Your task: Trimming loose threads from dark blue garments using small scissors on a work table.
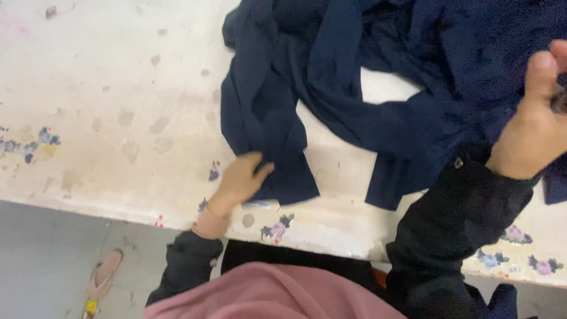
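Note:
A dark navy garment [354, 77] lies crumpled across the worn white table [118, 106], with loose ends hanging toward the near edge. My left hand [242, 177] pinches the lower corner of one navy strip near the table's front edge. My right hand [537, 112], in a black sleeve, is raised at the right over the bulk of the cloth, fingers closed into the navy fabric with the thumb up.
The table surface is stained, with small faded flower prints along its front edge [277, 227]. Below the edge are grey floor [47, 260] and a pink sandal [103, 277]. Pink cloth [271, 295] covers my lap at the bottom.

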